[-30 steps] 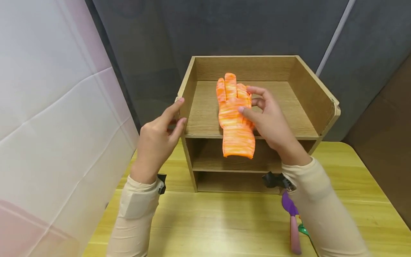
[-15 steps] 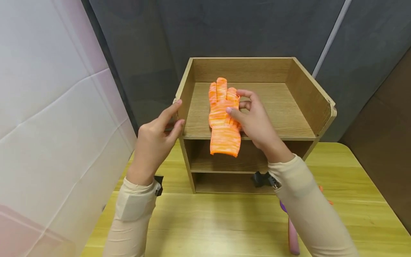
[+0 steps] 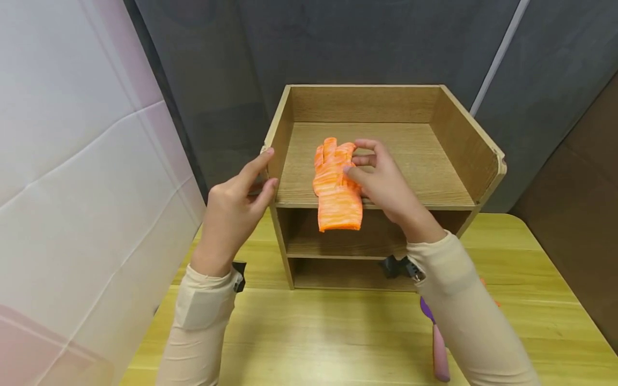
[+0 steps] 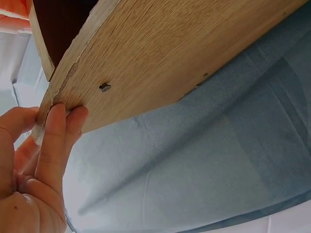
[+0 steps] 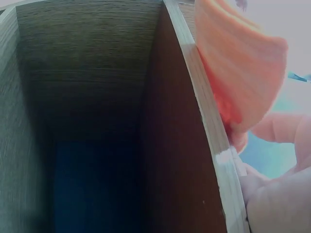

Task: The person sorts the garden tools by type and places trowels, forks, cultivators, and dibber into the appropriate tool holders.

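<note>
An orange knitted glove [image 3: 339,187], mottled with pale streaks, lies over the front part of the top shelf, its cuff sticking out past the front edge. My right hand [image 3: 386,185] pinches the glove at its right side, thumb on top and fingertips beneath or beside it. At the left, my left hand [image 3: 236,206] grips the front edge of the side panel of the wooden shelf unit [image 3: 285,128]. In the left wrist view its fingertips [image 4: 56,116] press the outer face of that panel. The right wrist view shows the glove cuff [image 5: 243,63] over the board's edge.
Two lower compartments [image 3: 338,273] open toward me under the top shelf. On the yellow table [image 3: 299,343], a purple spoon with a pink handle [image 3: 440,356] lies partly under the right sleeve. A white panel [image 3: 96,187] stands left; a screw [image 4: 104,87] projects from the unit's side.
Over the last second the right hand carried the glove left, and the glove's fingers lowered toward the shelf. The left hand keeps its hold on the side panel.
</note>
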Demonstrator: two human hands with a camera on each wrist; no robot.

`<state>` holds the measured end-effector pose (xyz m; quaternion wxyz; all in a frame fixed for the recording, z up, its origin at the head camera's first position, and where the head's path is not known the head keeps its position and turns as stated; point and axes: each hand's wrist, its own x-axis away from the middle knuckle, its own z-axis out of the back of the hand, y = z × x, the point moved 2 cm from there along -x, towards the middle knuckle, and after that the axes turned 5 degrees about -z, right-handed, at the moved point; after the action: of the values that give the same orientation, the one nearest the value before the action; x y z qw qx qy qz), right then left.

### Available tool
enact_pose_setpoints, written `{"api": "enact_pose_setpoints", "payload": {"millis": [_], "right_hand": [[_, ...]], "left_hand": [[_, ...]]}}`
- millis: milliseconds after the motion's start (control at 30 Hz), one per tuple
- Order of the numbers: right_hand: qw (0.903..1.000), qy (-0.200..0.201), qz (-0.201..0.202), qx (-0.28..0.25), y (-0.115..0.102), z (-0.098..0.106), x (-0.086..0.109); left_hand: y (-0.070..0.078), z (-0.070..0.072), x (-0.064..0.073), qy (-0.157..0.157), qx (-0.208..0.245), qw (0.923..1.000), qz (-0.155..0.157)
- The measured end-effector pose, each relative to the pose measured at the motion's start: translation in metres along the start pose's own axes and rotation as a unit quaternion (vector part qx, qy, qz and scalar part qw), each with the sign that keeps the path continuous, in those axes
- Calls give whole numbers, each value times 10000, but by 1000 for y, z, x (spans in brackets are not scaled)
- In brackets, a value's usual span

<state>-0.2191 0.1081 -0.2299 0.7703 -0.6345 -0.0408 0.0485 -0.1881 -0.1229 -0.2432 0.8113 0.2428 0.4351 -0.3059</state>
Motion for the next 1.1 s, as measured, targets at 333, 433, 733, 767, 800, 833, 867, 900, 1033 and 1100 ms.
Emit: {"api": "enact_pose_setpoints", "payload": {"millis": [333,433,733,767,800,833,867,900,1033,1100], "right_hand": [[9996,-215,-42,183,2,1,1],[9996,-190,-104,153,3,2,0],[9996,-167,84,221,1,4,1],[9993,-153,88,316,1,4,1],[9990,-135,84,411,0,4,0],[9985,-118,89,533,1,4,0],[9981,-89,76,604,1,4,0],[9974,-58,78,712,1,4,-1],[9920,89,143,1250,1,4,-2],[9881,183,180,1518,1,4,-3]], "left_hand": [[-1,1,0,33,124,9999,34],[0,2,0,14,89,10000,37],[-1,2,-2,18,168,9999,32],[-1,2,-2,8,152,9999,21],[-1,3,-3,-2,139,9999,6],[-1,3,-2,-2,133,9999,-1],[-1,3,-2,7,125,9999,-4],[-1,3,-2,7,104,9999,-9],[0,4,-1,9,47,10000,-11],[0,5,-1,12,33,10000,-8]]}}
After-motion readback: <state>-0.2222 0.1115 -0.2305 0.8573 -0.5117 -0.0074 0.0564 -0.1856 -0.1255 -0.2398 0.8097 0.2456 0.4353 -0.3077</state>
